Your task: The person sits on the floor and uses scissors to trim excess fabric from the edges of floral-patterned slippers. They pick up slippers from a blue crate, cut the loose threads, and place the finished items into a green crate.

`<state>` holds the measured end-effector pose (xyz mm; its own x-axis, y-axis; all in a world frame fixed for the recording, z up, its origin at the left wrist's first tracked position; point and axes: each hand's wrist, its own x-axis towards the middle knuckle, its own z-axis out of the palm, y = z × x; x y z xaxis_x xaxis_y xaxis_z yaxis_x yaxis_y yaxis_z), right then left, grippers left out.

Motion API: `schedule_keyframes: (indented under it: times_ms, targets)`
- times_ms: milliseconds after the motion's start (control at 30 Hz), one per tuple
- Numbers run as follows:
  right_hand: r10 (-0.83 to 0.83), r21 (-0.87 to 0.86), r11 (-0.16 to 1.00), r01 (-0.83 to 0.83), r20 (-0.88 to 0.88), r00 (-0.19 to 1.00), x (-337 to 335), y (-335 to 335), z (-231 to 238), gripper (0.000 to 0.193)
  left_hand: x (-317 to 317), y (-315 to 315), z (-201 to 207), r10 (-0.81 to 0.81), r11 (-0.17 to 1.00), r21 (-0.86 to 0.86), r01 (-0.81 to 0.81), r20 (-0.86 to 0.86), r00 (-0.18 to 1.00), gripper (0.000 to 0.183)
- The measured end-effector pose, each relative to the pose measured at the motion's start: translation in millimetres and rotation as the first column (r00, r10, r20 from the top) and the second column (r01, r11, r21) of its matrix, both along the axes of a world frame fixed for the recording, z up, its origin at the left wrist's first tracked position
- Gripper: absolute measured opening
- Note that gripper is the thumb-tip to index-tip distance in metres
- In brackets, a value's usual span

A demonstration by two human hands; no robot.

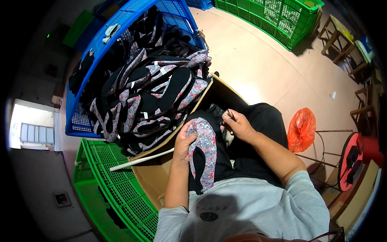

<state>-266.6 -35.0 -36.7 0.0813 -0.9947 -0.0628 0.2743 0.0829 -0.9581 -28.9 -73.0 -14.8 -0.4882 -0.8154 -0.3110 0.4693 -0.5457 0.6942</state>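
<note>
"Over the lap (252,171), what's the setup? Quick, pls."

"Floral slipper (206,139), printed side up, wide end away from the body, narrow end twd the grey shirt (250,205). Left hand (184,143) has it by the side nr the wide end."

"And the right hand (240,127)?"

"Just beside the wide end, w/ a slim dark item (230,114) in the fingers. Can't ID it, too small. Crumpled black cloth (216,109) sits right by it."

"OK, how to do this bit well?"

"IMO: hold the slipper flat & taut, back it from behind, work only the tip of the dark item in small moves. Steer it clear of the print and the left fingers, else you'd risk a snag or a nick. Wrist low & steady, eyes on the edge."

"Grip check, L then R?"

"L: closed on the slipper, thumb pressed on the print, other fingers mostly hidden behind, so can't tell how hard they press. R: pinched nearly all the way, thumb & forefinger on the dark item. Can't tell if its lower fingers hold cloth too."

"Others like it?"

"Yep, heap of slippers (175,86) in the blue crate (75,119), up & left, w/ the cardboard box (145,175) btwn it and the legs."
</note>
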Motion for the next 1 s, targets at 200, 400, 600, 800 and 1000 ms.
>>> schedule_keyframes:
  times_ms: [200, 400, 600, 800, 1000]
  targets:
    - [0.155, -0.135, 0.976, -0.170, -0.117, 0.981, 4.9, 3.3, 4.3, 0.021, 1.6, -4.7, -12.1, 0.040, 0.999, -0.014, -0.041, -0.061, 0.997, 0.058]
    - [0.143, -0.172, 0.962, -0.212, -0.342, 0.929, 12.4, 6.9, 11.2, 0.022, -5.3, -6.1, -11.0, 0.057, 0.998, -0.026, -0.058, -0.017, 0.998, 0.053]
    - [0.153, -0.170, 0.963, -0.208, -0.290, 0.945, 14.1, 4.4, 7.9, 0.020, -9.0, -3.7, -8.1, 0.011, 1.000, -0.017, -0.012, -0.044, 0.999, 0.052]
    - [0.174, -0.060, 0.982, -0.179, -0.075, 0.982, 14.5, 7.3, 14.9, 0.023, -18.5, 0.2, 9.5, -0.046, 0.999, -0.021, 0.043, -0.147, 0.988, 0.056]
    - [0.154, -0.005, 0.988, -0.154, -0.051, 0.987, 8.4, 8.3, 20.7, 0.023, -7.9, -2.2, -12.0, 0.042, 0.999, -0.012, -0.044, -0.107, 0.993, 0.055]
